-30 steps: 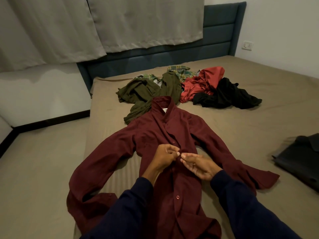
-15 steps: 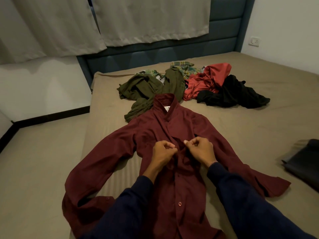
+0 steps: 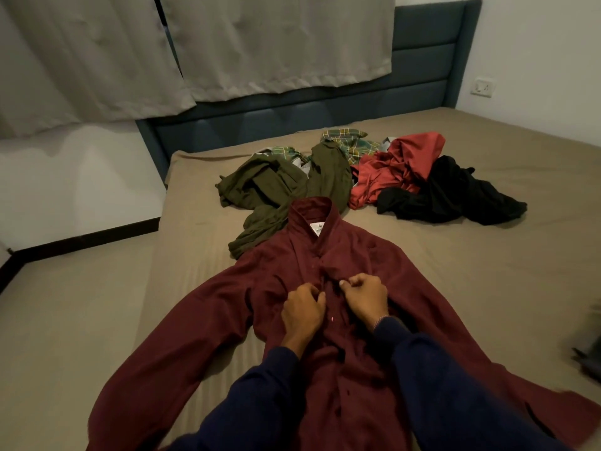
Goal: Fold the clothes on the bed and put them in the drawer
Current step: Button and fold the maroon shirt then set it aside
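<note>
A maroon button-up shirt point(image 3: 364, 265) lies face up on the tan bed point(image 3: 487, 255), sleeves spread wide, collar pointing to the headboard. My left hand point(image 3: 302, 309) and my right hand point(image 3: 367, 296) sit side by side at mid-chest, fingers curled, each pinching an edge of the shirt's front placket. Beyond the collar lies a loose pile: an olive garment point(image 3: 276, 187), a green plaid shirt point(image 3: 351, 143), a red garment point(image 3: 396, 167) and a black garment point(image 3: 452, 193).
A dark blue padded headboard point(image 3: 419, 70) stands behind the pile, with grey curtains point(image 3: 260, 43) hanging over it. The floor point(image 3: 65, 320) runs along the bed's left side. A dark object point(image 3: 590, 349) shows at the right edge. A wall socket point(image 3: 482, 87) sits at the far right.
Both hands moved up the shirt's front, from a lower button to mid-chest, and curled tighter on the placket. The view shifted closer and leftward, so the dark object slid toward the right edge.
</note>
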Demonstrator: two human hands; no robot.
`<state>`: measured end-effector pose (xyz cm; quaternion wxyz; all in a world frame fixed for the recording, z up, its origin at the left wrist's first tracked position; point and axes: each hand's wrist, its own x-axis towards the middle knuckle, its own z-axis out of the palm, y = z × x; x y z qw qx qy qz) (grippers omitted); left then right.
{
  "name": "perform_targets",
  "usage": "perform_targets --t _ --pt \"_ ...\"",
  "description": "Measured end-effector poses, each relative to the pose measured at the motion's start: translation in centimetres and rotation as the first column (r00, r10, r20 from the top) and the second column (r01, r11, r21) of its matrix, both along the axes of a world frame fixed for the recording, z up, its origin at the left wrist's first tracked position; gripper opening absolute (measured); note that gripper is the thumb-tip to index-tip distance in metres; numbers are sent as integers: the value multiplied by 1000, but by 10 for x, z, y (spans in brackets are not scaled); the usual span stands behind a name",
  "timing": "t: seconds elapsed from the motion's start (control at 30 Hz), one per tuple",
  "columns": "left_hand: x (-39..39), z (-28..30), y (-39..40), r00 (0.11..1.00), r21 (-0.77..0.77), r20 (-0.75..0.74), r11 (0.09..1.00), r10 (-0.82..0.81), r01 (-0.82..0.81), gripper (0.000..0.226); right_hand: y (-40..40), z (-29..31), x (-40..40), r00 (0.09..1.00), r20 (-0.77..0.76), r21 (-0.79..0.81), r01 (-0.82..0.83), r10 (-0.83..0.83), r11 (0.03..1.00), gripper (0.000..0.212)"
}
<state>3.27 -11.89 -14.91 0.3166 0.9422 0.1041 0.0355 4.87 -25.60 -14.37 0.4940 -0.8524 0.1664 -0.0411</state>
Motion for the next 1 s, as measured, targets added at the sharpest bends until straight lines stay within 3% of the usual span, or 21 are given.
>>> perform_targets --t 0.07,0.1,0.23,0.3,0.33,0.47,0.6,0.63,0.77,1.0 --pt "7 0 -4 1000 56 8 998 1 -2 32 -2 2 -2 985 18 213 164 -171 963 24" --pt "10 0 -5 1000 84 7 996 12 -12 34 -2 1 -4 981 40 231 176 -190 957 26" --pt "15 0 -7 996 107 -35 992 78 -74 26 -2 -8 -14 992 109 148 44 -60 988 34" --pt "14 -1 -8 993 62 -36 992 108 -106 21 -3 -8 -13 995 102 125 -3 -10 992 25" --pt "14 0 -8 991 17 -30 992 127 -127 18 -3 -6 -12 995 102 120 -13 0 993 19" --pt "19 6 -4 988 -242 15 959 155 -147 12 0 -4 -7 996 76 154 -51 40 987 35" --pt "26 13 0 991 -352 59 931 122 -94 9 2 -8 1 999 12 210 -50 48 976 18" --pt "27 13 0 992 -368 69 927 106 -74 9 2 -8 2 999 1 194 -40 40 980 10" --pt "29 16 0 994 -391 84 920 71 -33 11 9 -2 10 1000 -19 91 -17 19 996 17" --pt "33 11 0 996 -431 38 901 80 -56 14 14 2 10 987 137 0 -88 87 996 13"
